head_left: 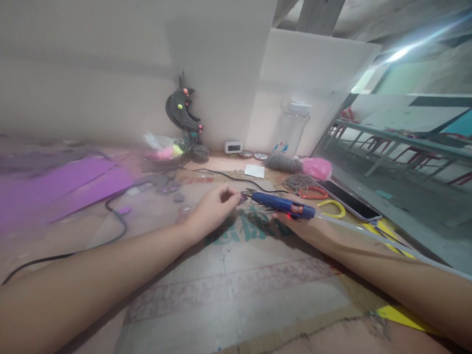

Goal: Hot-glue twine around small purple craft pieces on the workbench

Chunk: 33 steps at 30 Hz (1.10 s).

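Observation:
My right hand (295,216) is closed around a blue hot glue gun (275,200), whose small red light glows. A long clear glue stick (354,228) sticks out of its back end and runs along my right forearm. My left hand (221,201) pinches a small purple piece (243,197) between thumb and fingertips. The metal nozzle of the gun is at this piece; whether they touch, I cannot tell. Beneath both hands lies a printed cardboard sheet (236,295).
Scissors with a red and a yellow handle (334,209) lie by a phone (348,199) at right. Grey yarn (282,163), a clear bottle (293,128) and a small white clock (233,147) stand behind. Purple sheets (81,189) lie left, near a black cable (123,226). A grey moon ornament (180,112) leans at the back.

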Motion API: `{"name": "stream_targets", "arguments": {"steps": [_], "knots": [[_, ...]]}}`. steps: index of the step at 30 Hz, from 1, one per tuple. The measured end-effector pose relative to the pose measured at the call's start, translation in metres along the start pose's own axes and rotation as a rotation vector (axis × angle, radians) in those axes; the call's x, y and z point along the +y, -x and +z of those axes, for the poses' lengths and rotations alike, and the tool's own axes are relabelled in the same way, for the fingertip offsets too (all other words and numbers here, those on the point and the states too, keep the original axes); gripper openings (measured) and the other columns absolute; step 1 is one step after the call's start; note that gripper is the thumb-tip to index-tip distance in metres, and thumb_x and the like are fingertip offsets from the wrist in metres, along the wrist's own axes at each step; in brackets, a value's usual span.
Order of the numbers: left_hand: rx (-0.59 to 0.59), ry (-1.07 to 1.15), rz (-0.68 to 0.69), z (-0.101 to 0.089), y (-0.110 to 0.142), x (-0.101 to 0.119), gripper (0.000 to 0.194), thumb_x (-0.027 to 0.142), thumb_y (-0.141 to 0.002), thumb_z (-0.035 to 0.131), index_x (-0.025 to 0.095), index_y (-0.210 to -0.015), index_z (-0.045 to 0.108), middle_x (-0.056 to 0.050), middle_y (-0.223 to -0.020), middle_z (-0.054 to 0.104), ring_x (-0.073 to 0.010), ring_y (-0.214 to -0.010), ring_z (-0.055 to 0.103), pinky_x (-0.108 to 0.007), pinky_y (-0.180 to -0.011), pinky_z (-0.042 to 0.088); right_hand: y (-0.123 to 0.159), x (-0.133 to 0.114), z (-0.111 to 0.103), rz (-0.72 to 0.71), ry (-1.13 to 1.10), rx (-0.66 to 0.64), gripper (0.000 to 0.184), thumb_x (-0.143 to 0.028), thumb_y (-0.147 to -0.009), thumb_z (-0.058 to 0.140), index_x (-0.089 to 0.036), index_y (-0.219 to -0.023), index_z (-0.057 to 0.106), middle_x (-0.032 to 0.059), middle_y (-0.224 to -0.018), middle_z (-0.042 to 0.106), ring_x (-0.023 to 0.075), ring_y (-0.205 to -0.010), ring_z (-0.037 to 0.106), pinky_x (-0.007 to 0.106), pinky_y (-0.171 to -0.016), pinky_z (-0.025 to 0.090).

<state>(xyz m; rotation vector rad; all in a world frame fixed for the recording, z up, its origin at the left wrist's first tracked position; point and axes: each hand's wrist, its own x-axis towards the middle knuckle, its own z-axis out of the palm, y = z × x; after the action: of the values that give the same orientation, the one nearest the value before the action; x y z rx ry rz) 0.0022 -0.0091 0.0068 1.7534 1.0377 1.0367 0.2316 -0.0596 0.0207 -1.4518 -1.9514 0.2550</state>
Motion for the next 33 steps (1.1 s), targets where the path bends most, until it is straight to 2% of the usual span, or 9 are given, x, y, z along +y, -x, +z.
{"name": "stream_targets", "arguments": {"steps": [7,19,25,33], "knots": [[0.008,-0.012,0.002,0.0,0.0007,0.0015,0.017,0.034,-0.081,0.055,0.019,-0.075,0.056,0.0,-0.075,0.063,-0.0158,-0.073,0.058,-0.026,-0.069,0.042,-0.0003,0.0009,0.0,0.019,0.014,-0.02,0.018,-0.042,-0.076,0.062,-0.025,-0.072,0.057,0.0018,-0.071,0.062,0.0221,-0.064,0.058,0.034,-0.055,0.046],[-0.001,-0.019,-0.002,-0.0003,0.0011,0.0016,0.017,0.036,-0.081,0.054,0.019,-0.076,0.055,0.0,-0.074,0.062,-0.0159,-0.072,0.058,-0.026,-0.068,0.042,-0.0005,-0.0027,0.0001,-0.003,0.037,0.022,0.017,-0.039,-0.076,0.061,-0.024,-0.07,0.056,0.0004,-0.068,0.061,0.0205,-0.061,0.057,0.032,-0.054,0.046],[0.011,0.001,-0.011,0.0001,0.0016,0.0029,0.017,0.035,-0.08,0.055,0.019,-0.074,0.056,0.0,-0.075,0.062,-0.0159,-0.072,0.058,-0.026,-0.068,0.042,-0.0011,-0.0026,-0.0016,-0.014,0.072,-0.027,0.016,-0.04,-0.077,0.062,-0.025,-0.072,0.06,0.0038,-0.074,0.064,0.0241,-0.068,0.06,0.036,-0.058,0.047],[0.023,0.075,-0.029,-0.0002,-0.0018,-0.0011,0.015,0.032,-0.08,0.056,0.018,-0.074,0.056,0.002,-0.073,0.061,-0.0132,-0.069,0.056,-0.024,-0.066,0.041,-0.0019,0.0028,0.0002,-0.049,0.077,-0.025,0.021,-0.042,-0.075,0.064,-0.022,-0.074,0.059,0.0005,-0.068,0.062,0.0186,-0.064,0.057,0.028,-0.057,0.043]]}}
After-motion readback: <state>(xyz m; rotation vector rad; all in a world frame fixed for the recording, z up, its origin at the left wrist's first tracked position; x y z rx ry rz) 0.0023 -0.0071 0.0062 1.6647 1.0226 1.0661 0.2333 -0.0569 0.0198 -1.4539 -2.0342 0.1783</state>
